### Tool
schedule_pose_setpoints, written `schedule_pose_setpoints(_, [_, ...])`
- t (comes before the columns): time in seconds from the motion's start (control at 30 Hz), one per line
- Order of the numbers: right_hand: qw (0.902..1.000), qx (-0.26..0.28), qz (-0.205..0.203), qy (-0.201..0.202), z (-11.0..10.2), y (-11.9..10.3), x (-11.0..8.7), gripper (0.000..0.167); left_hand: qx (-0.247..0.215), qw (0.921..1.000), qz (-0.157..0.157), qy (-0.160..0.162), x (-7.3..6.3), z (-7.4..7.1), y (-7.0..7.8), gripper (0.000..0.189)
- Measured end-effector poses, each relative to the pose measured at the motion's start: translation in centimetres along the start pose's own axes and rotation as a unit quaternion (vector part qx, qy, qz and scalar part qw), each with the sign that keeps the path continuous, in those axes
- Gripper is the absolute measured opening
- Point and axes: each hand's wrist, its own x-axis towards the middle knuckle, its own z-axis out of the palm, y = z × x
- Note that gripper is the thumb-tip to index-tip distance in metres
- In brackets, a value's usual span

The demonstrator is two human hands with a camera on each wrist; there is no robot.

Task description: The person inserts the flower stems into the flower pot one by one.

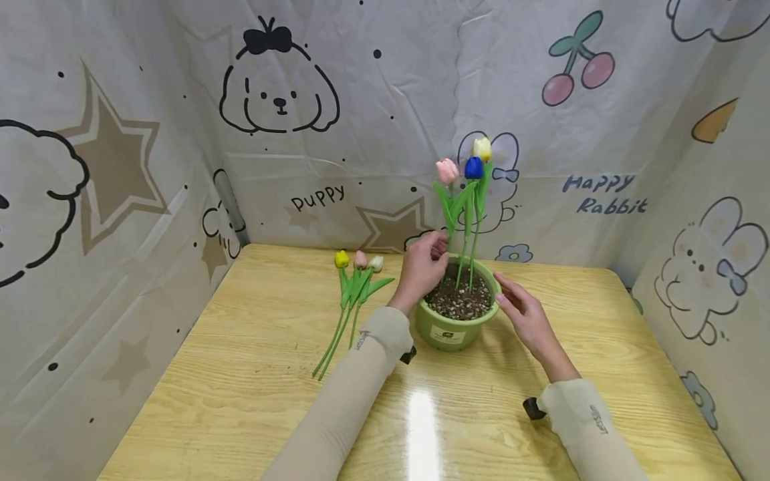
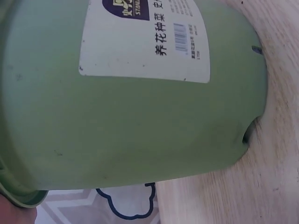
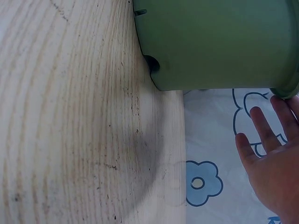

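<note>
A green flowerpot (image 1: 448, 334) filled with dark soil (image 1: 460, 300) stands on the table. Stems of a blue tulip (image 1: 474, 168) and a pale yellow tulip (image 1: 482, 148) rise from the soil. Over the pot's left rim, my left hand (image 1: 424, 267) pinches the stem of a pink tulip (image 1: 447, 171) low down; the stem's lower end is hidden by the fingers. My right hand (image 1: 529, 317) is at the pot's right rim, its fingers extended and fingertips at the edge. In the left wrist view the pot's labelled side (image 2: 140, 116) hides most of that hand.
Left of the pot, a yellow tulip (image 1: 341, 259), another pink tulip (image 1: 360, 260) and a white tulip (image 1: 376, 264) lie together on the wooden table (image 1: 240, 334). A printed curtain (image 1: 385, 100) hangs behind the table and along both sides.
</note>
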Motion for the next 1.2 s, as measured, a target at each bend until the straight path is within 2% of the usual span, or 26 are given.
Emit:
schedule_pose_setpoints(0.27, [0.9999, -0.01, 0.003, 0.001, 0.1, 0.0, 0.0, 0.051, -0.039, 0.999, -0.011, 0.018, -0.1, -0.1, -0.2, 0.029])
schedule_pose_setpoints(0.47, [1.0, -0.007, -0.002, 0.001, 0.1, -0.1, 0.2, 0.051, -0.032, 0.9989, -0.009, 0.032, -0.3, -0.6, -0.7, 0.034])
schedule_pose_setpoints(0.6, [1.0, -0.002, -0.002, -0.001, 0.1, 0.0, 0.2, 0.051, -0.045, 0.9985, -0.01, 0.029, -0.6, -1.3, -1.2, 0.034])
schedule_pose_setpoints(0.77, [0.9999, -0.005, 0.005, -0.007, 0.0, 0.0, 0.1, 0.052, -0.08, 0.996, -0.01, 0.04, -1.0, -3.0, -1.9, 0.031])
schedule_pose_setpoints(0.93, [0.9999, -0.005, 0.007, -0.008, -0.1, -0.1, 0.3, 0.053, -0.065, 0.9949, -0.008, 0.076, -1.9, -5.3, -4.0, 0.027])
schedule_pose_setpoints(1.03, [0.9999, 0.0, 0.004, -0.01, -0.1, -0.2, 0.3, 0.053, -0.065, 0.9943, -0.03, 0.079, -3.0, -7.0, -5.6, 0.027])
schedule_pose_setpoints(1.2, [1.0, 0.0, 0.005, -0.003, -0.2, -0.1, 0.1, 0.052, -0.056, 0.9923, -0.093, 0.058, -5.5, -9.8, -8.1, 0.029])
